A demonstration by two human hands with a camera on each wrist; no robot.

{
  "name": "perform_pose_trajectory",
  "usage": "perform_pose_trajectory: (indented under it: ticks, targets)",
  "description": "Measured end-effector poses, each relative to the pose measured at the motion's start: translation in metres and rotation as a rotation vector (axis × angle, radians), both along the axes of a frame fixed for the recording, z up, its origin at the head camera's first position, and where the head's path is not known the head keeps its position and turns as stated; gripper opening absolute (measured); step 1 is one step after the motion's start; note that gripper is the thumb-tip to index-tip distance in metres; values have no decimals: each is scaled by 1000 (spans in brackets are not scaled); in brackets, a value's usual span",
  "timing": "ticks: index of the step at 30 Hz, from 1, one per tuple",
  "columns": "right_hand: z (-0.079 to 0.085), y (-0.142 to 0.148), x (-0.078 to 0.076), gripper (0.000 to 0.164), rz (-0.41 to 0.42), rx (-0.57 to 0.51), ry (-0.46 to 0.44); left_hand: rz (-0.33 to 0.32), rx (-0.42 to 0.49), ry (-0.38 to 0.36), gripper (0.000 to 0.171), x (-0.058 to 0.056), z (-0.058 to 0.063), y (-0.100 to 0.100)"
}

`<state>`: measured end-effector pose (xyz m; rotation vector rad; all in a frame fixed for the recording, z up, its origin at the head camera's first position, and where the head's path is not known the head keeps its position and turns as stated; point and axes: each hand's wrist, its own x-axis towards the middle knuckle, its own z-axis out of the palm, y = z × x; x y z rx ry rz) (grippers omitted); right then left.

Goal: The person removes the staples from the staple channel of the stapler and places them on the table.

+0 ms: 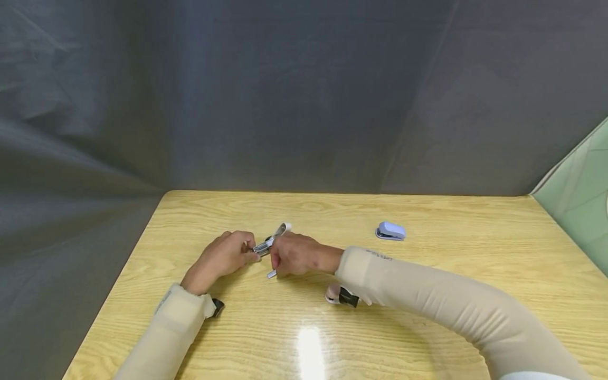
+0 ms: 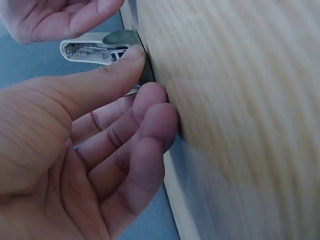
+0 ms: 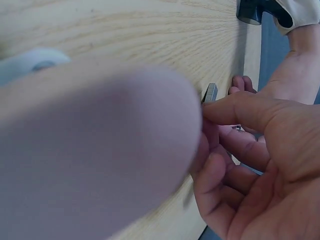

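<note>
An opened stapler (image 1: 264, 247) lies at the left middle of the table, its lid raised and its metal channel showing. My left hand (image 1: 225, 258) pinches its near-left end between thumb and fingers. In the left wrist view the pale hollow inside of the stapler (image 2: 87, 48) shows beyond the thumb. Right beside it, my right hand (image 1: 296, 254) pinches a short strip of staples (image 1: 272, 274), which sticks out below the fingers. The same metal strip (image 3: 211, 92) rises past the thumb in the right wrist view. The right hand covers part of the stapler.
A lavender-blue stapler (image 1: 391, 230) stands farther back on the right. Under the right forearm sits a pinkish stapler (image 1: 333, 293), partly hidden by the sleeve and a black wrist piece. A dark sheet (image 1: 304, 95) hangs behind the wooden table (image 1: 451, 227).
</note>
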<state>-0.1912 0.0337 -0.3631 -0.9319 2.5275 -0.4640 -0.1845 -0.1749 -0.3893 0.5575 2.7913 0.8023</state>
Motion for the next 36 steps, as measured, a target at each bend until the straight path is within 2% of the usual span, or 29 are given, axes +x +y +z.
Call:
perform_pose_trajectory:
  ticks: [4, 10, 19, 27, 33, 36]
  targets:
    - [0, 1, -1, 11, 11, -6, 0, -1, 22, -5, 19, 0, -1, 0]
    - [1, 5, -1, 14, 35, -39, -30, 7, 38, -19, 19, 2, -1, 0]
    - [1, 20, 0, 23, 121, -95, -10, 41, -8, 28, 16, 7, 1, 1]
    - [0, 35, 5, 27, 172, -208, 17, 58, -34, 38, 17, 11, 0, 3]
    - [-1, 47, 10, 30, 147, -244, 102, 88, -90, 123, 34, 15, 4, 1]
    - [0, 54, 12, 30, 124, -267, 149, 90, -95, 176, 37, 17, 9, 0]
